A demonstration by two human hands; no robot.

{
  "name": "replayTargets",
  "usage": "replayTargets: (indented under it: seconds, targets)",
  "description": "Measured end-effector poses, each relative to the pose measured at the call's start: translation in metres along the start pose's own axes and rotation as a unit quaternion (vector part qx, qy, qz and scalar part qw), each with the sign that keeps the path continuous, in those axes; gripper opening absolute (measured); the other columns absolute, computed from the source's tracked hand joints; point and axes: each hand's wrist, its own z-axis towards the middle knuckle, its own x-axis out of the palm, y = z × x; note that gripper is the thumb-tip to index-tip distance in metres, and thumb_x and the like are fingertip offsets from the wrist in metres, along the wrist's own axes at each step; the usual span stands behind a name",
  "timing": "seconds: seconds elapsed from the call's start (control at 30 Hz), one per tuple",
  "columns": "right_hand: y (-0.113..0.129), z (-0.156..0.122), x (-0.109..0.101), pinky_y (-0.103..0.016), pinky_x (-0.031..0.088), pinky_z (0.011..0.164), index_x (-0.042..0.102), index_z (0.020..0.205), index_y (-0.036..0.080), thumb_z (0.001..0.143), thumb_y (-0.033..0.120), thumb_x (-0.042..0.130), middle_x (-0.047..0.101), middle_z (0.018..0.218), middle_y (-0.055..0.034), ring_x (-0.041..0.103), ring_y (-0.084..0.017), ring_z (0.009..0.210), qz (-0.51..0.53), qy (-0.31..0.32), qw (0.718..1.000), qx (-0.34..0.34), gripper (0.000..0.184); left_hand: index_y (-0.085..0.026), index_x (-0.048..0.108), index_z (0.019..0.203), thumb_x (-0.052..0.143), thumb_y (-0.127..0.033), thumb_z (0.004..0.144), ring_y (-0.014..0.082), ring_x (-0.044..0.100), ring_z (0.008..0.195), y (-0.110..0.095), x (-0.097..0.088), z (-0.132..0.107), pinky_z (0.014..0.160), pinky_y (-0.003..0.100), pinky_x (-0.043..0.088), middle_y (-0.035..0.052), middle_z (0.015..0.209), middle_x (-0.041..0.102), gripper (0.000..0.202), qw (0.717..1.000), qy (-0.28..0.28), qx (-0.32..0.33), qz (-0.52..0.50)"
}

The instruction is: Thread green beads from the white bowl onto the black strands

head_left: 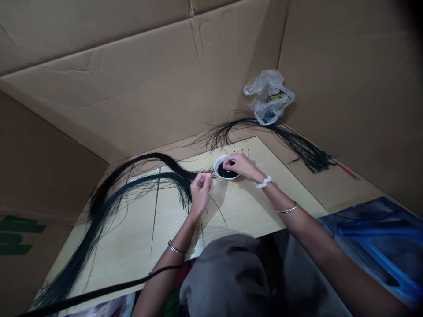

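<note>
My left hand (200, 189) is closed in a pinch on a bundle of thin dark strands (132, 185) that sweep left across a pale wooden board (251, 211). My right hand (239, 165) reaches into a small white bowl (218, 164) of small dark bits, its fingertips pressed together over the contents. Whether they hold anything is hidden. Both wrists wear bracelets.
Cardboard walls (132, 88) surround the board on three sides. A crumpled plastic bag (269, 97) lies at the back, over a second bunch of dark strands (297, 147). A red thin tool (348, 171) lies at the right. Blue plastic (380, 242) sits at the near right.
</note>
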Motion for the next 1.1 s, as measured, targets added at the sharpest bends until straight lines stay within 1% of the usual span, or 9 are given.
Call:
replayTargets:
  seconds: [0.03, 0.07, 0.13, 0.2, 0.3, 0.47, 0.77, 0.9, 1.1]
  targets:
    - [0.0, 0.001, 0.0, -0.037, 0.038, 0.091, 0.077, 0.082, 0.017, 0.081, 0.03, 0.07, 0.074, 0.091, -0.0067, 0.059, -0.023, 0.096, 0.08, 0.011, 0.997, -0.003, 0.015, -0.016, 0.064, 0.084, 0.065, -0.049, 0.089, 0.0084, 0.04, 0.052, -0.001, 0.0, 0.0, 0.049, 0.02, 0.028, -0.004, 0.058, 0.05, 0.033, 1.0, 0.0, 0.0, -0.001]
    - [0.001, 0.001, 0.0, -0.035, 0.041, 0.087, 0.077, 0.085, 0.016, 0.08, 0.032, 0.071, 0.074, 0.091, -0.0068, 0.061, -0.021, 0.09, 0.16, 0.027, 0.987, -0.005, 0.018, -0.016, 0.064, 0.084, 0.065, -0.048, 0.089, 0.0083, 0.04, 0.052, -0.002, 0.0, 0.0, 0.05, 0.02, 0.029, -0.0042, 0.058, 0.05, 0.033, 1.0, 0.0, 0.001, -0.003]
    - [0.003, 0.001, 0.001, -0.031, 0.045, 0.081, 0.077, 0.089, 0.014, 0.077, 0.038, 0.074, 0.074, 0.094, -0.0074, 0.063, -0.018, 0.085, 0.284, 0.06, 0.957, -0.009, 0.027, -0.015, 0.064, 0.084, 0.065, -0.047, 0.089, 0.0082, 0.041, 0.052, -0.005, 0.0, -0.001, 0.05, 0.02, 0.03, -0.0045, 0.058, 0.05, 0.032, 1.0, -0.001, 0.008, -0.006]
    - [0.005, -0.001, 0.003, -0.03, 0.046, 0.081, 0.076, 0.091, 0.014, 0.074, 0.04, 0.077, 0.073, 0.097, -0.0076, 0.064, -0.017, 0.086, 0.354, 0.082, 0.932, -0.011, 0.032, -0.015, 0.065, 0.085, 0.065, -0.046, 0.089, 0.0083, 0.043, 0.052, -0.007, -0.001, -0.001, 0.052, 0.02, 0.032, -0.0045, 0.058, 0.05, 0.032, 1.0, -0.007, 0.016, -0.005]
    - [0.007, -0.003, 0.007, -0.03, 0.047, 0.084, 0.076, 0.092, 0.014, 0.072, 0.041, 0.08, 0.073, 0.099, -0.0072, 0.065, -0.016, 0.088, 0.401, 0.095, 0.911, -0.003, 0.033, -0.015, 0.065, 0.083, 0.066, -0.045, 0.088, 0.0082, 0.044, 0.053, -0.008, -0.001, -0.001, 0.053, 0.02, 0.034, -0.0045, 0.058, 0.05, 0.03, 0.999, -0.017, 0.028, 0.002]
    - [0.01, -0.005, 0.009, -0.03, 0.049, 0.084, 0.076, 0.093, 0.015, 0.071, 0.041, 0.082, 0.073, 0.098, -0.007, 0.065, -0.016, 0.087, 0.428, 0.095, 0.899, 0.01, 0.034, -0.016, 0.065, 0.083, 0.066, -0.045, 0.088, 0.0083, 0.044, 0.053, -0.008, -0.002, -0.001, 0.053, 0.02, 0.034, -0.0047, 0.058, 0.049, 0.029, 0.999, -0.018, 0.036, 0.009]
    - [0.016, -0.008, 0.004, -0.03, 0.047, 0.084, 0.075, 0.092, 0.014, 0.072, 0.041, 0.081, 0.072, 0.097, -0.0066, 0.064, -0.016, 0.087, 0.426, 0.099, 0.899, 0.0, 0.034, -0.016, 0.065, 0.081, 0.067, -0.045, 0.087, 0.009, 0.043, 0.053, -0.008, -0.003, -0.002, 0.052, 0.02, 0.033, -0.0044, 0.058, 0.049, 0.029, 0.999, -0.023, 0.038, 0.022]
    - [0.015, -0.008, 0.003, -0.03, 0.047, 0.084, 0.075, 0.092, 0.014, 0.073, 0.041, 0.08, 0.072, 0.098, -0.0069, 0.064, -0.016, 0.088, 0.407, 0.1, 0.908, -0.016, 0.034, -0.016, 0.066, 0.082, 0.067, -0.044, 0.087, 0.0086, 0.042, 0.054, -0.008, -0.003, -0.002, 0.051, 0.02, 0.031, -0.0041, 0.059, 0.05, 0.029, 0.999, -0.02, 0.035, 0.021]
    - [0.012, -0.007, 0.001, -0.032, 0.047, 0.084, 0.075, 0.093, 0.015, 0.078, 0.041, 0.075, 0.072, 0.099, -0.0074, 0.063, -0.017, 0.09, 0.352, 0.091, 0.93, -0.046, 0.03, -0.016, 0.069, 0.084, 0.068, -0.043, 0.087, 0.0085, 0.039, 0.054, -0.008, -0.004, -0.002, 0.051, 0.02, 0.03, -0.0039, 0.06, 0.049, 0.028, 0.999, -0.022, 0.039, 0.03]
